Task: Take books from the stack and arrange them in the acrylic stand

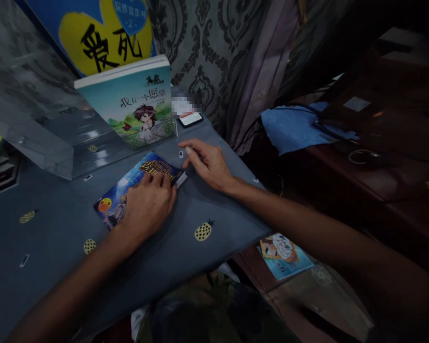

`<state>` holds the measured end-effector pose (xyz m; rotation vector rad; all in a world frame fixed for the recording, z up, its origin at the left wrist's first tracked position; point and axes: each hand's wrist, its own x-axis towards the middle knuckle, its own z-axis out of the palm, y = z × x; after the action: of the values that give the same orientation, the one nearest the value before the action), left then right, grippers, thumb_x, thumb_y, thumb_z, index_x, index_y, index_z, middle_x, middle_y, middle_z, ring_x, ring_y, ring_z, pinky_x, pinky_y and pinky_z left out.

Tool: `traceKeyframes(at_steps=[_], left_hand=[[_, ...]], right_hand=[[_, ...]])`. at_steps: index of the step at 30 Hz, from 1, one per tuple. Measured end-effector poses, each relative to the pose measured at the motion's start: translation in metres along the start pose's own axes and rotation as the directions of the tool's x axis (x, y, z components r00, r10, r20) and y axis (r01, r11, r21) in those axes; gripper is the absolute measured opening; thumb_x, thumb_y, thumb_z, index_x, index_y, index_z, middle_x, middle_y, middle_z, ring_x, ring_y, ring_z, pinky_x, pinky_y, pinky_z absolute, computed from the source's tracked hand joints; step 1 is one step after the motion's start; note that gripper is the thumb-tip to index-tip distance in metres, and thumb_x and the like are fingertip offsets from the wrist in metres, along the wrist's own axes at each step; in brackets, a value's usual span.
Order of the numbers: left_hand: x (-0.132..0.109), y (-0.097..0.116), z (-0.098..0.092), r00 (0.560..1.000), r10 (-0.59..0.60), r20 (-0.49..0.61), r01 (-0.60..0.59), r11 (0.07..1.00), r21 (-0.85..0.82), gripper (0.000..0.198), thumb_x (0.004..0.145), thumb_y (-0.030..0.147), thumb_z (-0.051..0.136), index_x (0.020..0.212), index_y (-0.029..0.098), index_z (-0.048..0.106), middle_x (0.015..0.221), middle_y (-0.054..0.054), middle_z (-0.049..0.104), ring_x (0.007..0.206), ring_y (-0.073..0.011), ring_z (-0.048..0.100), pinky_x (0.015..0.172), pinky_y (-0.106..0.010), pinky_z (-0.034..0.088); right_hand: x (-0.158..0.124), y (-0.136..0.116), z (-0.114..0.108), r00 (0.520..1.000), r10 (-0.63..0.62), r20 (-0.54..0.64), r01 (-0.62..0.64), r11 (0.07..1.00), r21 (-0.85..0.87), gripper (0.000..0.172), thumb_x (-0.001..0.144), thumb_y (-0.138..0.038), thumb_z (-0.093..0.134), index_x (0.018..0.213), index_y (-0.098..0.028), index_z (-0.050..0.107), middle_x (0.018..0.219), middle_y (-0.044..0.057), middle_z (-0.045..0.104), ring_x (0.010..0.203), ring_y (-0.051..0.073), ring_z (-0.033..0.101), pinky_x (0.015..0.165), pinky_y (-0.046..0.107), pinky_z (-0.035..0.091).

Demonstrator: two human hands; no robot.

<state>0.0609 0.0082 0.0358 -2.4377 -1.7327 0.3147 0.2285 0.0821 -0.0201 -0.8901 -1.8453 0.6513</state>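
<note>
Blue book [137, 175] w/ gold title, flat; L hand [148, 205] spread atop, R hand [207, 164] spread beside.

Just beyond the left hand [146, 207] we see a green-covered book [136, 102] standing propped, with a small dark device [190, 119] lying on the surface [214, 214] beside it, past the right hand [207, 164]. Farther right a blue cloth [289, 126] drapes a dark desk [379, 186]; below that hand — a thin booklet [284, 255].

Surface: I see a cloth-covered table [186, 267], grey-blue with a pineapple print.
Middle: a flat book [135, 177] lies cover up.
Behind it: a standing book [136, 105] is propped upright, with a clear box [57, 143] to its left.
Far edge: a phone [190, 119] lies just right of the standing book.
</note>
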Motion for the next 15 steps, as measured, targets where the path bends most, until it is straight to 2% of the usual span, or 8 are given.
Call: traceKeyframes(at_steps=[6,15], left_hand=[[0.001,0.0004,-0.0007,1.0,-0.003,-0.003,0.003,1.0,0.003,0.044,0.105,0.032,0.031,0.111,0.012,0.07,0.113,-0.016,0.071,0.108,-0.0345,0.067,0.07,-0.039,0.056],[0.0002,-0.0008,0.0006,1.0,0.008,-0.012,-0.008,1.0,-0.002,0.044,0.105,0.031,0.029,0.111,0.014,0.069,0.111,-0.016,0.071,0.108,-0.0336,0.067,0.069,-0.038,0.055]], right_hand=[[-0.0001,0.0001,0.0005,1.0,-0.013,-0.011,0.013,1.0,0.006,0.031,0.105,-0.033,0.042,0.118,-0.016,0.064,0.071,-0.001,0.07,0.067,0.015,0.065,0.07,0.028,0.049],[-0.0006,-0.004,-0.0005,1.0,0.021,0.002,-0.021,0.999,0.026,0.034,0.106,-0.039,0.04,0.118,-0.018,0.064,0.071,-0.001,0.069,0.068,0.014,0.065,0.072,0.028,0.05]])
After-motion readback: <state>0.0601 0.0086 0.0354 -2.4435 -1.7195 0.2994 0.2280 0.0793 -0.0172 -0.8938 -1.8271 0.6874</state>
